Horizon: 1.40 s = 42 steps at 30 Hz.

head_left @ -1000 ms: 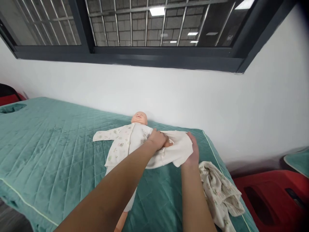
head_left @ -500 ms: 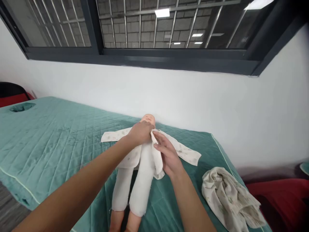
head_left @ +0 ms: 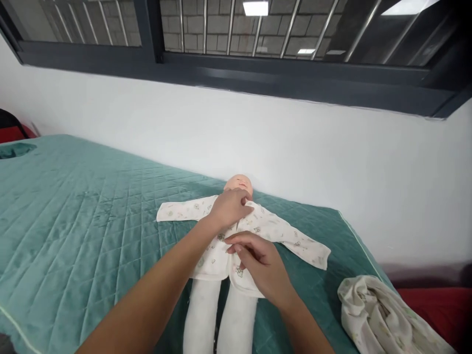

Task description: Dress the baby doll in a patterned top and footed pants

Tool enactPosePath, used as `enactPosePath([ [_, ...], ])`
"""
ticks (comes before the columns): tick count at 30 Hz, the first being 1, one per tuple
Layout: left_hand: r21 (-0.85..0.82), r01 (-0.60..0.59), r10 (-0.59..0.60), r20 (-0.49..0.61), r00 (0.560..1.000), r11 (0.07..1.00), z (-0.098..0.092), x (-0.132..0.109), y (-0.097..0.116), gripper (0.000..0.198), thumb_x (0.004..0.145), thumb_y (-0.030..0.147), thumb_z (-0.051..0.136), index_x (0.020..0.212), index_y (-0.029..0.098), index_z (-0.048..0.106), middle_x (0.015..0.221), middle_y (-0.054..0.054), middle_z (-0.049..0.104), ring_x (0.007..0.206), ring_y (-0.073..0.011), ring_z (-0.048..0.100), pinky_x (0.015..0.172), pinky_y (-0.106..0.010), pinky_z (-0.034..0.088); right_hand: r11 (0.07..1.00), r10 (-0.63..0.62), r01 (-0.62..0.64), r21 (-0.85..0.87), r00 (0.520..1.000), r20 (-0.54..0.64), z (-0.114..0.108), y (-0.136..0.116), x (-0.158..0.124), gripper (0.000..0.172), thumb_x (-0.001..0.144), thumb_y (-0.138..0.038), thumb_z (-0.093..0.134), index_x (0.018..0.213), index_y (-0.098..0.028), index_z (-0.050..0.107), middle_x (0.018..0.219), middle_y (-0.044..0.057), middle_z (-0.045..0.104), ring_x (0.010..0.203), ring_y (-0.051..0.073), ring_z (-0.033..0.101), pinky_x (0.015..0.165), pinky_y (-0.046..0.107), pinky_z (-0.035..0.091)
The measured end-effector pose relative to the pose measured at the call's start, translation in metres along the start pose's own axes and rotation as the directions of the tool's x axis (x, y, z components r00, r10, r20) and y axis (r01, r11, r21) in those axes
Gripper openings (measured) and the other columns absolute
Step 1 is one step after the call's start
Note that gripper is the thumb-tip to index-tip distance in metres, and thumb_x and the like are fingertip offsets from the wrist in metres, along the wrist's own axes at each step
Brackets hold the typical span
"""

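A baby doll [head_left: 240, 184] lies on its back on a green quilted bed [head_left: 92, 206], head toward the wall. It wears a white printed shirt [head_left: 280, 231] with both sleeves spread out, and white leggings [head_left: 201, 319]. My left hand [head_left: 230, 207] rests on the doll's upper chest just below the chin, fingers curled on the shirt's collar. My right hand [head_left: 260, 263] sits over the doll's belly, fingers pinched together on the shirt's front edge.
A crumpled printed cloth [head_left: 383, 319] lies on the bed at the lower right. The white wall and a dark-framed barred window [head_left: 258, 54] run behind the bed. Something red [head_left: 438, 309] stands past the bed's right edge.
The shirt's right front has been folded across the doll's chest and its right sleeve now lies flat. My right hand dropped from the chest to the belly; my left hand stayed at the collar.
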<state>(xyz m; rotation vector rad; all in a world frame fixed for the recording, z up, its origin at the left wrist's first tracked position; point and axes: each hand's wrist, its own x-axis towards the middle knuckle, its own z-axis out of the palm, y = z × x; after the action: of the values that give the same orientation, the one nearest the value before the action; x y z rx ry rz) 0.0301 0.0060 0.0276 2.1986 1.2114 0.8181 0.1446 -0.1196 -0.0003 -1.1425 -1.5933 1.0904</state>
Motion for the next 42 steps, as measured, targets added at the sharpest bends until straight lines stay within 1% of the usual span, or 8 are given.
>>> enactPosePath([
  [6,-0.164,0.035,-0.053,-0.104,0.993,0.986,0.005,0.029,-0.013,0.023,0.077,0.008,0.051,0.085,0.020,0.068,0.085,-0.001,0.069,0.077,-0.0157,0.061,0.070,-0.028,0.045,0.925,-0.367,0.327,-0.193,0.901,-0.230,0.000,0.009,-0.003,0.020,0.094,-0.016,0.050,0.100,-0.026,0.066,0.113,0.006,0.065,0.108,0.020,0.062,0.087,0.036,0.053],
  [11,-0.265,0.120,-0.186,-0.242,0.952,0.957,0.006,0.029,-0.026,0.022,0.076,0.008,0.055,0.089,0.020,0.068,0.092,-0.003,0.070,0.085,-0.0173,0.063,0.079,-0.030,0.048,0.945,-0.276,0.208,-0.251,0.920,-0.277,-0.006,0.017,0.004,0.024,0.094,-0.018,0.051,0.114,-0.029,0.060,0.128,0.005,0.060,0.124,0.021,0.054,0.104,0.042,0.046],
  [15,-0.254,0.097,-0.204,-0.441,0.874,0.962,0.003,-0.021,-0.040,0.012,0.084,0.021,0.056,0.090,0.022,0.066,0.094,-0.002,0.068,0.086,-0.0177,0.062,0.079,-0.032,0.048,0.920,-0.275,0.184,-0.345,0.932,-0.235,-0.006,0.023,0.008,0.026,0.093,-0.019,0.054,0.116,-0.030,0.059,0.136,0.003,0.057,0.131,0.021,0.049,0.111,0.043,0.040],
  [19,-0.278,0.166,-0.288,-0.485,0.826,0.946,0.006,-0.102,-0.064,0.014,0.090,0.026,0.051,0.093,0.021,0.064,0.094,-0.003,0.068,0.090,-0.0187,0.062,0.081,-0.033,0.048,0.892,-0.330,0.237,-0.386,0.924,-0.193,-0.006,0.024,0.010,0.026,0.092,-0.021,0.055,0.116,-0.029,0.060,0.139,0.002,0.056,0.137,0.021,0.045,0.117,0.045,0.033],
  [23,-0.217,0.225,-0.289,-0.334,0.897,0.950,0.012,-0.169,-0.073,0.019,0.090,0.019,0.047,0.099,0.021,0.063,0.098,-0.005,0.067,0.094,-0.0202,0.061,0.086,-0.035,0.048,0.885,-0.348,0.258,-0.388,0.920,-0.182,-0.004,0.025,0.010,0.025,0.093,-0.025,0.056,0.118,-0.027,0.061,0.142,0.003,0.055,0.140,0.020,0.041,0.120,0.045,0.028],
  [27,0.032,0.198,-0.183,-0.260,0.948,0.980,0.013,-0.199,-0.067,0.027,0.085,0.015,0.052,0.109,0.021,0.064,0.109,-0.007,0.064,0.105,-0.0246,0.056,0.094,-0.040,0.045,0.910,-0.314,0.211,-0.357,0.912,-0.262,-0.001,0.030,-0.004,0.033,0.093,-0.033,0.056,0.125,-0.025,0.059,0.147,0.005,0.050,0.141,0.021,0.040,0.121,0.045,0.025],
  [33,0.187,0.183,-0.148,-0.185,0.971,0.965,0.011,-0.205,-0.065,0.026,0.082,0.021,0.060,0.108,0.022,0.066,0.120,-0.008,0.062,0.109,-0.0279,0.056,0.096,-0.042,0.043,0.990,-0.055,-0.005,-0.142,0.907,-0.418,-0.001,0.051,-0.064,0.048,0.091,-0.044,0.058,0.135,-0.024,0.052,0.146,0.008,0.050,0.132,0.023,0.049,0.113,0.046,0.038],
  [42,0.141,0.148,-0.113,-0.228,0.967,0.979,0.010,-0.207,-0.065,0.025,0.093,0.029,0.047,0.099,0.020,0.069,0.115,-0.007,0.064,0.106,-0.0257,0.056,0.096,-0.041,0.042,0.925,0.049,-0.238,-0.295,0.847,-0.530,0.014,0.045,-0.089,0.029,0.084,-0.042,0.060,0.099,-0.018,0.062,0.086,0.004,0.068,0.075,0.020,0.060,0.074,0.035,0.048],
])
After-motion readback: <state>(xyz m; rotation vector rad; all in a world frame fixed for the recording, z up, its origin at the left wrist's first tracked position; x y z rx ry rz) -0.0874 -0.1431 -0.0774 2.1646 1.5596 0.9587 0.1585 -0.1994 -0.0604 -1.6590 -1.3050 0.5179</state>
